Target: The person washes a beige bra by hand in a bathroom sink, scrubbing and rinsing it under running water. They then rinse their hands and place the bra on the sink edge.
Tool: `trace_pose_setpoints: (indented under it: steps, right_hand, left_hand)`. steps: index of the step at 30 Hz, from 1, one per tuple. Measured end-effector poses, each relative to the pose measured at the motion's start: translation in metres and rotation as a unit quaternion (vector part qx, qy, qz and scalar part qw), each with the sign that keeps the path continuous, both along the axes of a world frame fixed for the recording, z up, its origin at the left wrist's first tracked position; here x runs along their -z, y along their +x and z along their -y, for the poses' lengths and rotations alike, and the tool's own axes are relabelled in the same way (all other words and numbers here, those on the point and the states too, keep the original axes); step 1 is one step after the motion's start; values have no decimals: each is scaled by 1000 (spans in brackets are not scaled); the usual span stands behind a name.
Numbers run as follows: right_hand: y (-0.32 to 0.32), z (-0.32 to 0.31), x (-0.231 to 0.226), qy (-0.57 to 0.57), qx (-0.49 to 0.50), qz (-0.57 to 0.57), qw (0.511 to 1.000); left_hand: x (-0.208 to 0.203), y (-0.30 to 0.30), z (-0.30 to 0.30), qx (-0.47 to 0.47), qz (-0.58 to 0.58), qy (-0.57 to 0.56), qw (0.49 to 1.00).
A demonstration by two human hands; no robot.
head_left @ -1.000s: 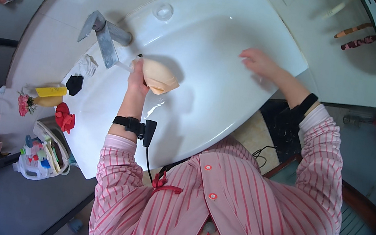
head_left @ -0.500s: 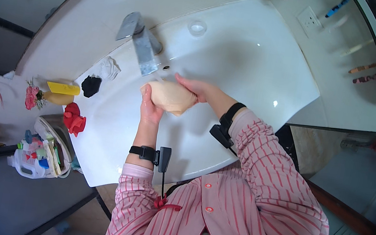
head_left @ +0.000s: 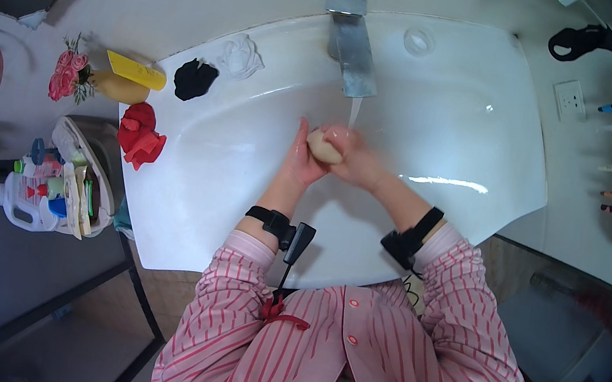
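Water (head_left: 354, 112) ran from the tap (head_left: 353, 66) onto or just behind the right hand (head_left: 357, 162), which was curled, slightly blurred, over a cream bundle (head_left: 323, 148) held above the sink (head_left: 208, 227). The left hand (head_left: 304, 165) cupped the bundle from the left and below, thumb raised, so the soft-looking lump was probably gripped between both palms against slipping. Held there, its drips presumably fell into the sink. A white cloth (head_left: 241, 58), black cloth (head_left: 195, 80) and red cloth (head_left: 141, 137) lay along the left rim, apparently within reach yet away from the stream. A clear dish (head_left: 418, 42) sat right of the tap.
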State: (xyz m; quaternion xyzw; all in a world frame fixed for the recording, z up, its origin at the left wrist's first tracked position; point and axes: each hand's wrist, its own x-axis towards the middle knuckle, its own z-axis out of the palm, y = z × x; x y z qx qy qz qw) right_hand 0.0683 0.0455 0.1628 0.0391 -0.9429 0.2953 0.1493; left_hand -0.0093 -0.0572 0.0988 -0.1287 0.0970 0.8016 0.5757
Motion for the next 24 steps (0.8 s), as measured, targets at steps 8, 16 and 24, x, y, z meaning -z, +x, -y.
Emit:
trace_pose_setpoints:
  steps: [8,16,24]
  right_hand:
    - [-15,11,17,-139,-32,-4,990]
    - [-33,-5,46,12,5,-135,991]
    - [-76,-41,75,-39,147,72,986]
  left_hand:
    - [20,-9,-30,-10,-97,-107,989]
    - [57,-11,-63,0,-467,-246,849]
    - [72,-13,-54,0,-613,-293,734]
